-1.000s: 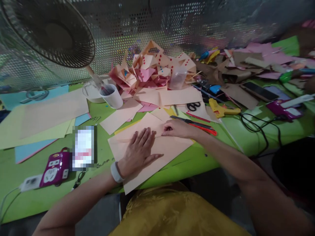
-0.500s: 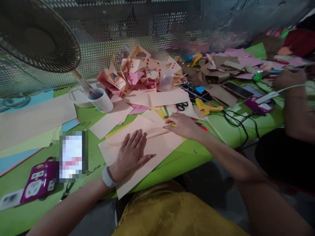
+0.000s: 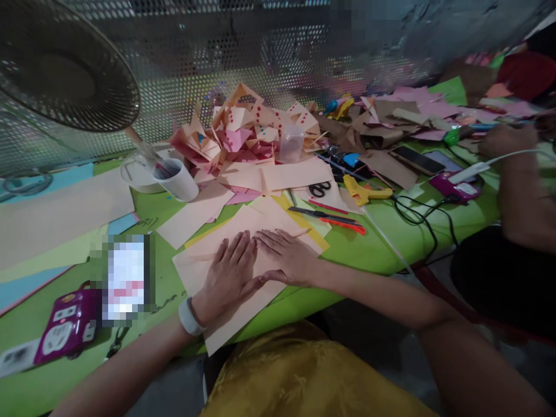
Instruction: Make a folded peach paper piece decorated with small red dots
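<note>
A peach paper sheet (image 3: 230, 324) lies on the green table (image 3: 343, 289), with a folded edge running across it. My left hand (image 3: 230, 278) rests flat on the paper, its fingers spread and nothing held. Beside it my right hand (image 3: 289, 258) also lies flat on the sheet with fingers extended, close to the left fingertips. A yellow sheet (image 3: 319, 238) shows under the peach paper. Beyond the right hand lies a cutter (image 3: 343, 223) with an orange part, touched by neither hand.
Behind are a white cup (image 3: 180, 184), black scissors (image 3: 320, 189), a yellow glue gun (image 3: 365, 192) and a heap of paper scraps (image 3: 243, 130). At left stand a fan (image 3: 69, 75) and a phone (image 3: 125, 278). Another person's hand (image 3: 508, 142) is at right.
My right hand has moved left and toward me, from the far right part of the fold to beside my left hand, and now lies flat. The cutter is more exposed. The left hand stays in place.
</note>
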